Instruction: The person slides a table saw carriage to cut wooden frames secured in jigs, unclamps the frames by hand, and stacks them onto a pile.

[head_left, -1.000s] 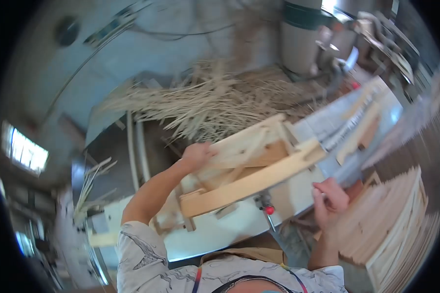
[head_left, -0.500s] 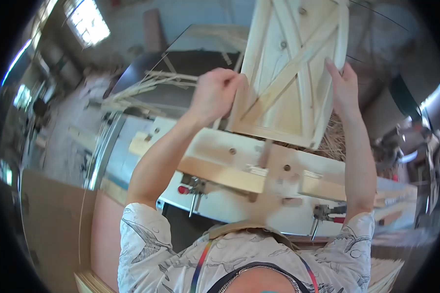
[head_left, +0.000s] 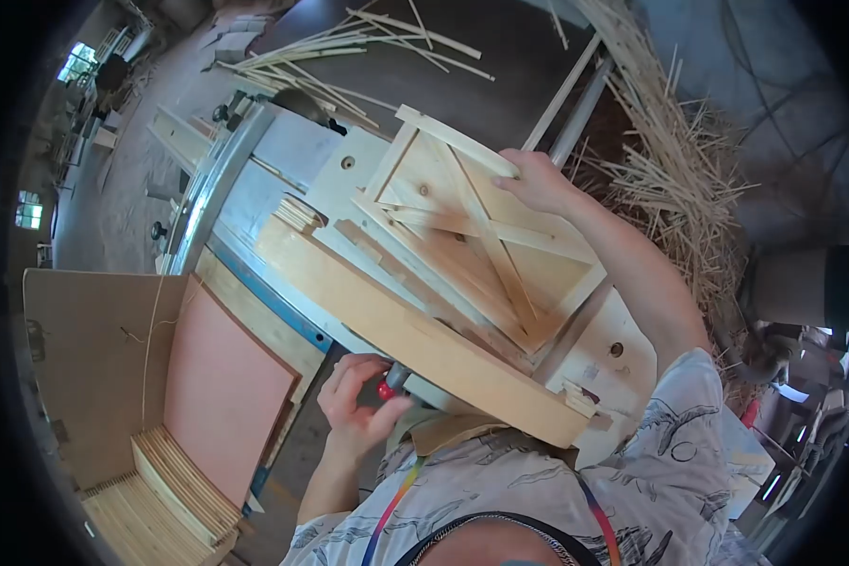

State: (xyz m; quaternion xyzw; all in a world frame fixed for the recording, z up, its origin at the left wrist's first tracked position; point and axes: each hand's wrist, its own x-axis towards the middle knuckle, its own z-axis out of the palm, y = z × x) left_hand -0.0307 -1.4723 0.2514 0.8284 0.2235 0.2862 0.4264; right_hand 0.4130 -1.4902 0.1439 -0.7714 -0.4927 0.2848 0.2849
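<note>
- Head view: landmark is the braced wood panel [head_left: 538,269], lying on the white worktop [head_left: 632,344], long light bar [head_left: 415,330] along its near side.
- Right hand [head_left: 535,181] is on the panel's far rail, thumb inside the frame, fingers over the outside, pinching the rail.
- Left hand [head_left: 354,401] is on the near side of the panel, beyond the bar, fingers half curled and thumb apart about the clamp's red knob [head_left: 384,389]. Can't tell if it's gripping or just touching.
- My read on doing this well: steady the panel with the right hand, pressure even along the rail, not a one-corner twist. Check the near rail sits flat and square before loading the clamp.
- Work the knob gently; soft-looking wood probably dents.
- Mind the thumb near the clamp.
- Loose slats [head_left: 693,179] lie right of the panel; nothing stray should get under its edge.
</note>
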